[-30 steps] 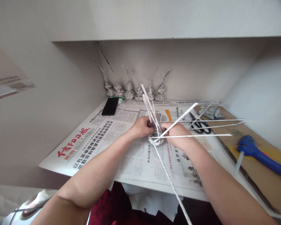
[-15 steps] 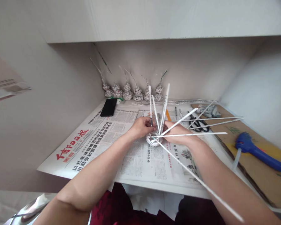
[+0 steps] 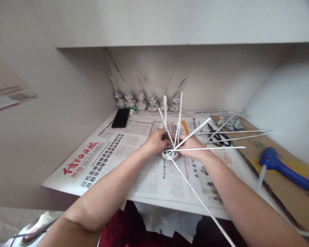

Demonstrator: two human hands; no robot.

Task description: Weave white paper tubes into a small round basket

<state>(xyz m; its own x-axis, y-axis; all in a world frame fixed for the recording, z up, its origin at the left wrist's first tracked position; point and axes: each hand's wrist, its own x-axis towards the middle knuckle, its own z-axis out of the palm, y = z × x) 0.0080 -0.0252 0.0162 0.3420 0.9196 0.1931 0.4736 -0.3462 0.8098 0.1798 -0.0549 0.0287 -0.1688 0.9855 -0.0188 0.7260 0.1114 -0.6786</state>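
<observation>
A small round woven piece (image 3: 170,155) of rolled paper sits between the two hands, over the newspaper (image 3: 146,171) spread on the counter (image 3: 211,212). Paper sticks (image 3: 195,134) fan out of it toward the far side and the right, and one long stick (image 3: 197,197) runs to the near right. The left hand (image 3: 157,141) has thumb and fingers pinched together at the far left rim, on the foot of an upright stick (image 3: 165,111). The right hand (image 3: 189,145) rests against the far right side; its fingertips are hidden behind the sticks, so I cannot tell how far its grip is closed or on what.

The piece should be very light and dry, not slippery, with a springy body that dents if squeezed. The sticks look stiff yet likely to crease, so hold the woven wall low and guide each stick near its foot.
</observation>
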